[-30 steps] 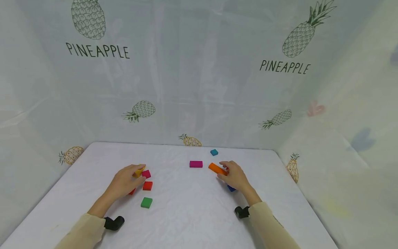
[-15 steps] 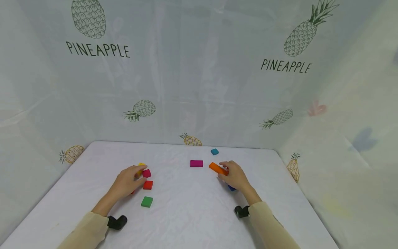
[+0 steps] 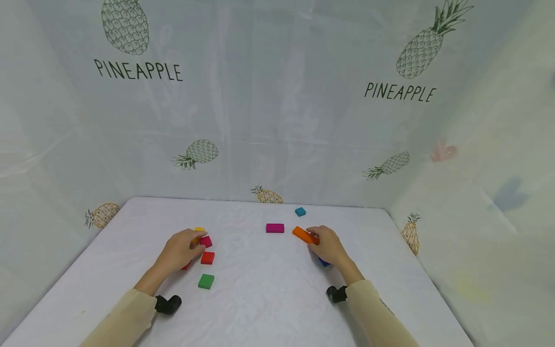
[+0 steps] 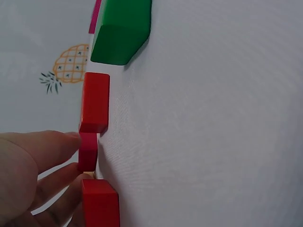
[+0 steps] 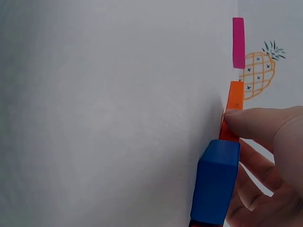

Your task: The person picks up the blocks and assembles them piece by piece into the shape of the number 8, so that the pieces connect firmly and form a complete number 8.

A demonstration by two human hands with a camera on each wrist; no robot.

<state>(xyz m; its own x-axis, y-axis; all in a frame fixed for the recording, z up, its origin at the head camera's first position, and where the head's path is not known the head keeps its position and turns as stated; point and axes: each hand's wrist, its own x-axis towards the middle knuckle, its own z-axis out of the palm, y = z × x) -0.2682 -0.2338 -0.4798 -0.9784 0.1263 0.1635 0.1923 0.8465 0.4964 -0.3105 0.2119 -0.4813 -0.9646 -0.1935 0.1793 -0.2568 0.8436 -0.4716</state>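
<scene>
In the head view my left hand pinches a small crimson block between thumb and forefinger. A yellow block lies just behind it, partly covered by the fingers. Close to the thumb is a red block; another red block sits beneath the hand. A green block lies nearer the front. On the right, my right hand grips one end of a long orange block. Below that hand is a blue block, mostly hidden from the head view.
A magenta block lies between the hands, toward the back. Farther off, a small teal block sits near the rear edge of the white table. A pineapple-print curtain hangs behind and beside the table.
The left thumb and forefinger have shifted slightly right and closed in on the crimson block. The right fingers have drawn together on the orange block, which has scarcely moved.
</scene>
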